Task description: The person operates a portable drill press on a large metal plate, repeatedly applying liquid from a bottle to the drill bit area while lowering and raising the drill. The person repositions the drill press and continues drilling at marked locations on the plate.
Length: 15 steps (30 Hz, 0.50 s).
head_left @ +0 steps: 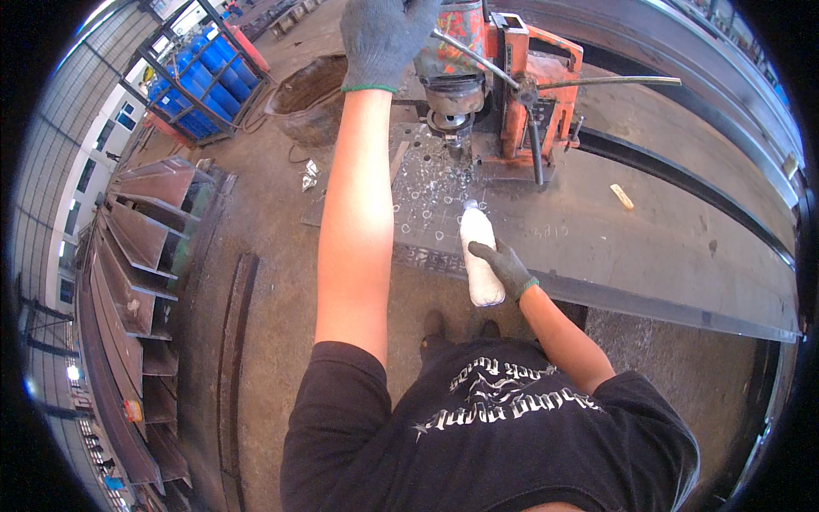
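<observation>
My right hand point(510, 270), in a grey work glove with a green cuff, is wrapped round a white plastic bottle point(483, 247). The bottle tilts, its narrow neck toward the drill and its base toward me. My left hand point(384, 43), gloved alike, is raised at the top edge, beside the upper part of an orange-red drill point(452, 90); its fingers are partly cut off, so their grip is hidden. Below the drill's spindle, the bit point(461, 145) stands over a steel plate point(597, 230) with pale chips, holes and chalk circles.
Long handle bars point(610, 82) stick out from the drill's orange frame point(519, 102). A small yellowish piece point(622, 197) lies on the steel. Left are stacked steel beams point(128, 282), a rusty round tub point(307, 94) and blue gas cylinders point(205, 72) in a rack.
</observation>
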### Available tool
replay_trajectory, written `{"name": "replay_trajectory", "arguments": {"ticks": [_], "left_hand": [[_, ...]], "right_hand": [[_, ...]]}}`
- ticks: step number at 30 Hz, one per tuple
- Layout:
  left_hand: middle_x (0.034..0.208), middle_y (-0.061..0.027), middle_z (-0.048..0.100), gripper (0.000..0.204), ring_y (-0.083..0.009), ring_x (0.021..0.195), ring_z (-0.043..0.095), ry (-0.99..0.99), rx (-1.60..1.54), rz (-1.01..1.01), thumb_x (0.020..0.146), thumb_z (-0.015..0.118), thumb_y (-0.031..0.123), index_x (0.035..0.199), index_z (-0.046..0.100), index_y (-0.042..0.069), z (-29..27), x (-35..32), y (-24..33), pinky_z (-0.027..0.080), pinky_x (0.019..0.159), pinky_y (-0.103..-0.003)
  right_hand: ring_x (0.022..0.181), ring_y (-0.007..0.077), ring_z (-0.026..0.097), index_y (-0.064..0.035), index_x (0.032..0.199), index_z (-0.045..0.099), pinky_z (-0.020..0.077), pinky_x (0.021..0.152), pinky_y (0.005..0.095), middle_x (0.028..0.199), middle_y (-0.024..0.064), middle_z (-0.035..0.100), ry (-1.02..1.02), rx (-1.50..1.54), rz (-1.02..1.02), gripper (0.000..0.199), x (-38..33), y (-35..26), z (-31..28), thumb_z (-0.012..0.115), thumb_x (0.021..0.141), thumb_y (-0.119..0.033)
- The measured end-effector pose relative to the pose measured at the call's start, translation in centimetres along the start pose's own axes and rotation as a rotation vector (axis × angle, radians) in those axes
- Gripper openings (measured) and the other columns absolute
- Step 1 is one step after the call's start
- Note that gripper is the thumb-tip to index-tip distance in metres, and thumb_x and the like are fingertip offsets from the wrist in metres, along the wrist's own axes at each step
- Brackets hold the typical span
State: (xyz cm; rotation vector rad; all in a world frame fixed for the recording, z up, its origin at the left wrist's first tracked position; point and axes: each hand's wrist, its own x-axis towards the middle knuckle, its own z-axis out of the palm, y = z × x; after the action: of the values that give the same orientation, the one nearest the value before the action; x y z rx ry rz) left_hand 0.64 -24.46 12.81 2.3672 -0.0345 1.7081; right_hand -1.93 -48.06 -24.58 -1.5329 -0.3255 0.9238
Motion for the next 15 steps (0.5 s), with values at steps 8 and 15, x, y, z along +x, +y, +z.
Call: {"name": "replay_trajectory", "arguments": {"ticks": [8,15], "left_hand": [[0.084,-0.0219,0.072,0.031,-0.0421,0.081,0.07,0.043,0.009,0.108,0.1,0.067,0.03,0.089,0.076,0.003,0.3,0.0,-1.1,0.052,0.072,-0.049],[0.085,-0.0214,0.072,0.026,-0.0412,0.083,0.07,0.03,-0.069,0.111,0.098,0.069,0.025,0.086,0.074,0.002,-0.3,-0.2,-0.9,0.053,0.074,-0.048]], "right_hand": [[0.098,0.022,0.072,0.0091,0.132,0.064,0.0581,0.086,0.0376,0.117,0.0172,0.074,-0.03,-0.067,0.082,0.072,0.6,1.0,-0.1,0.077,0.09,-0.049],[0.091,0.0207,0.072,0.0096,0.129,0.065,0.0586,0.08,0.037,0.113,0.0157,0.074,-0.009,-0.074,0.153,0.067,1.2,0.3,1.0,0.076,0.093,-0.046]]}}
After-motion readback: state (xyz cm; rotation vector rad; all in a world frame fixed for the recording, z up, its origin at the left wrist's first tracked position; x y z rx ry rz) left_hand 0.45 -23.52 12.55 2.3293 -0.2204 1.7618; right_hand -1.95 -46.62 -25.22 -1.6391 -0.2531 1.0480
